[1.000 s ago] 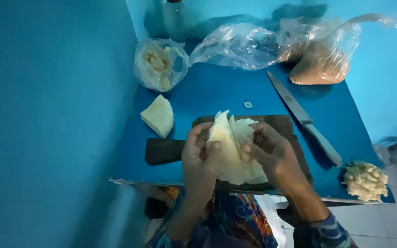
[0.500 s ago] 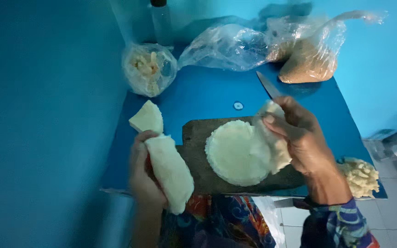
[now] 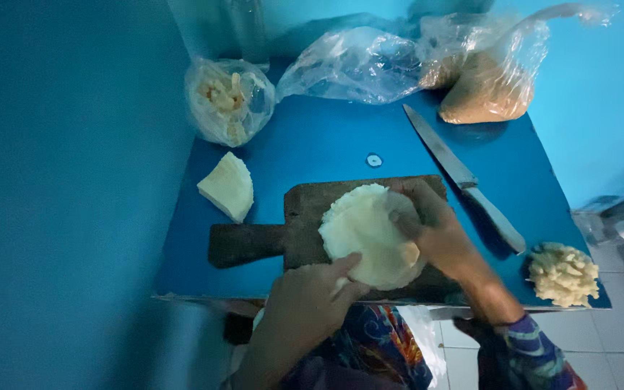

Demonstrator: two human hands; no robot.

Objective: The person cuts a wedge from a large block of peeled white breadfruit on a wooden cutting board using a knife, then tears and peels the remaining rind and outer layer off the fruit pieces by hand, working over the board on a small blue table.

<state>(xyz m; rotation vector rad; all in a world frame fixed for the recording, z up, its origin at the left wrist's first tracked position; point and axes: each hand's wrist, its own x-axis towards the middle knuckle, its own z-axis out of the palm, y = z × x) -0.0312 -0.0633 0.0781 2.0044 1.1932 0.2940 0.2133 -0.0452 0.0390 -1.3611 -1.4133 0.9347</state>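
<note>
Both hands press on a round pale stack of thin dough sheets (image 3: 366, 235) lying on the dark wooden board (image 3: 254, 242), the left hand (image 3: 308, 303) gripping its near edge, the right hand (image 3: 435, 231) curled over its far side.

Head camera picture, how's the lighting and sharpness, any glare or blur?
Head view: dim with a strong blue cast; the plastic bags catch pale glare; the knife and dark board stay fairly sharp; the left hand and right hand on the pale round sheets look slightly soft; edges bend from the wide lens.
</note>
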